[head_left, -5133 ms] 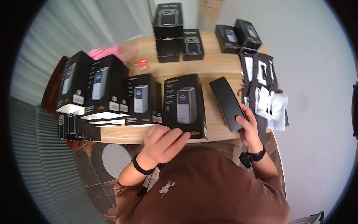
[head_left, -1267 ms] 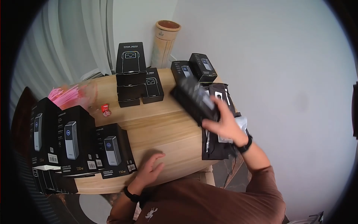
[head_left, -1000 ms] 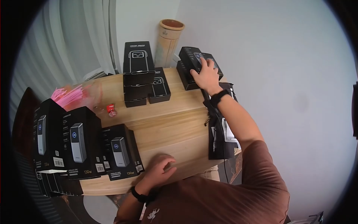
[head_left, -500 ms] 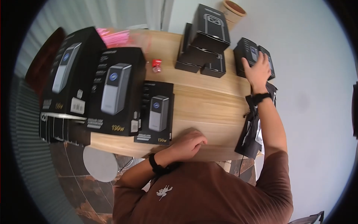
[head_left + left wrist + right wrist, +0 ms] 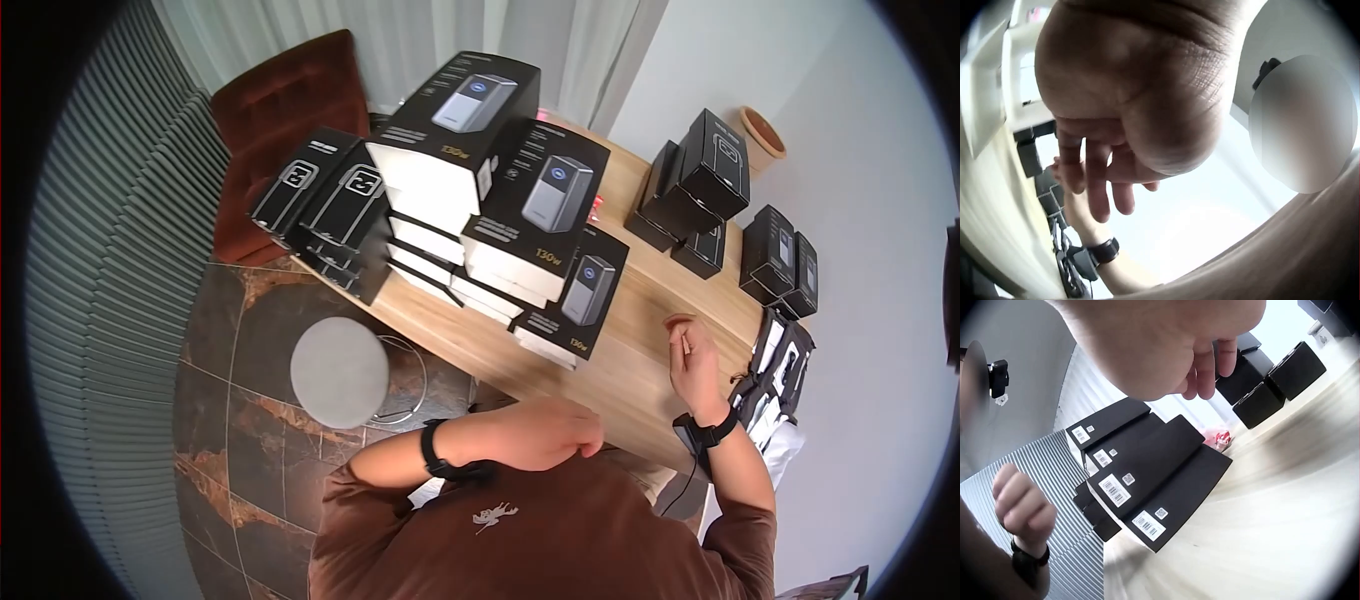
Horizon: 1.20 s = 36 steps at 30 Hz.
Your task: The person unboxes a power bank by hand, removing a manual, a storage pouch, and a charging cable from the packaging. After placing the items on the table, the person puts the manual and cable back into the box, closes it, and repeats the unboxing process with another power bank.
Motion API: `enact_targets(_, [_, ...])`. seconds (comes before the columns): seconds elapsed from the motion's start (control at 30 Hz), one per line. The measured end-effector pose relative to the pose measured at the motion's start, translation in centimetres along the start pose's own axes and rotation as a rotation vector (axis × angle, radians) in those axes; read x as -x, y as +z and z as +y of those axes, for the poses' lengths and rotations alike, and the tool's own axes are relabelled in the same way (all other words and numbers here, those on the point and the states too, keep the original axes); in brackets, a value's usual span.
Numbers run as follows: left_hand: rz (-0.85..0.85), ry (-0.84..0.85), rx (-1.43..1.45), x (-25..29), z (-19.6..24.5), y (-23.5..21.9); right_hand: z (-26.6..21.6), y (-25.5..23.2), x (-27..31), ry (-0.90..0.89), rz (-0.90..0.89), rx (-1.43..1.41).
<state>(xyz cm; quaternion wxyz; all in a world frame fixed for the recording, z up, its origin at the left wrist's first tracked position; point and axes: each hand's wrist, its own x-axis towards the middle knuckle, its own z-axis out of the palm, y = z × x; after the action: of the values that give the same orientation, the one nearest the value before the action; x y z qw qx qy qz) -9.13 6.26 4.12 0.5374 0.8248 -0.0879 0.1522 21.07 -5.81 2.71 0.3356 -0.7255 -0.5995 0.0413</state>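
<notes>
In the head view the left hand [image 5: 545,432] hovers in front of the shirt at the table's near edge, fingers loosely bent and holding nothing. In the left wrist view the fingers of that hand [image 5: 1100,178] hang relaxed. Over the wooden table [image 5: 640,380], the empty right hand [image 5: 694,365] has loosely bent fingers. Left of it stand large black boxes printed with a grey device and "130w", among them a front box [image 5: 590,290] and a taller-standing one [image 5: 560,195]. The right wrist view shows labelled sides of these boxes [image 5: 1179,500].
Black boxes [image 5: 715,165] are stacked at the back, with two smaller ones [image 5: 770,255] to their right. Dark pouches and white packets [image 5: 775,370] lie at the right edge. More black boxes [image 5: 345,205], a red-brown chair [image 5: 290,95] and a round stool [image 5: 340,372] are leftward.
After carrying a black box to the back right, the right hand has drawn back from the boxes there. The left hand has moved off the tabletop toward the shirt. The head view has turned left.
</notes>
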Motion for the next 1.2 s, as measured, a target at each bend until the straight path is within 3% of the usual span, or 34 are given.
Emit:
enact_targets(0.03, [0.091, 0.120, -0.021, 1.2, 1.4, -1.2, -0.3, 0.5, 0.1, -0.013, -0.009, -0.027])
enact_targets(0.1, [0.450, 0.236, -0.125, 3.3, 4.3, -4.3, -1.4, 1.2, 0.3, -0.019, -0.001, -0.089])
enact_targets(0.17, [0.838, 0.223, -0.474, 6.1, 4.5, -6.8, -2.4, 1.9, 0.4, -0.025, 0.013, -0.133])
enact_targets(0.23, [1.176, 0.073, -0.839, 8.5, 2.9, -10.2, -2.9, 2.2, 0.7, -0.028, 0.031, -0.152])
enact_targets(0.3, [1.253, -0.248, -1.138, 9.5, 2.6, -13.4, -3.3, 2.4, 1.0, -0.015, 0.029, -0.194])
enact_targets(0.4, [1.194, -0.573, -1.303, 10.9, 0.5, -15.8, -2.7, 2.8, 1.7, -0.003, 0.022, -0.221])
enact_targets(0.5, [1.184, -0.767, -1.259, 10.8, -0.1, -16.4, -1.8, 2.9, 2.4, 0.011, 0.028, -0.230])
enact_targets(0.63, [1.258, -0.806, -1.203, 9.8, 0.4, -17.1, -0.5, 2.8, 2.8, 0.072, 0.046, -0.257])
enact_targets(0.77, [1.234, -0.782, -1.146, 9.5, -0.2, -17.9, -0.3, 2.5, 3.1, 0.100, 0.043, -0.290])
enact_targets(0.87, [1.306, -0.554, -1.131, 9.6, -0.7, -17.8, 0.1, 2.4, 3.4, 0.117, 0.014, -0.318])
enact_targets(1.03, [1.422, -0.374, -1.277, 9.2, 3.2, -15.9, 0.6, 2.5, 3.9, 0.187, -0.076, -0.353])
enact_targets(1.2, [1.512, -0.181, -1.175, 9.2, 6.1, -12.9, -0.6, 1.8, 4.1, 0.184, -0.143, -0.357])
